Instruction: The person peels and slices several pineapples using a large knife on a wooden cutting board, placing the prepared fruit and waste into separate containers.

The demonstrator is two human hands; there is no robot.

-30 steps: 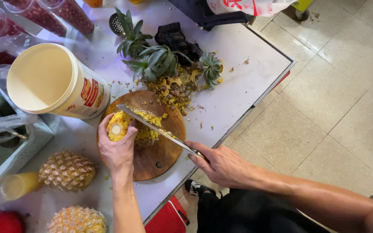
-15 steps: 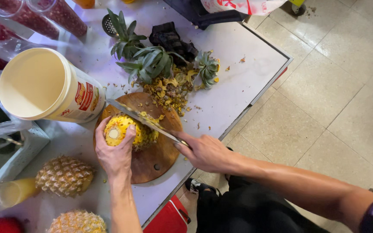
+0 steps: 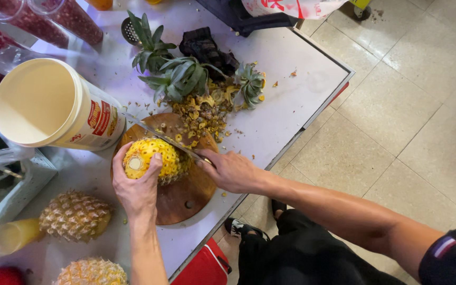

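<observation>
A peeled yellow pineapple (image 3: 157, 158) lies on its side on a round wooden cutting board (image 3: 186, 198). My left hand (image 3: 135, 187) grips the pineapple at its near end, thumb over the cut face. My right hand (image 3: 230, 170) holds the handle of a long knife (image 3: 162, 138), whose blade lies across the far side of the pineapple. Peel scraps (image 3: 204, 113) and several green pineapple crowns (image 3: 178, 76) are piled just beyond the board.
A large cream bucket (image 3: 54, 105) lies tipped at the left of the board. Two unpeeled pineapples (image 3: 75, 215) (image 3: 91, 272) sit at the near left beside a cup of yellow juice (image 3: 9, 236). Cups of red fruit (image 3: 54, 18) stand at the back. The table edge (image 3: 302, 129) runs diagonally on the right.
My right hand has slid toward the pineapple along the board, drawing the knife blade in across the fruit. My left hand has kept its grip on the pineapple.
</observation>
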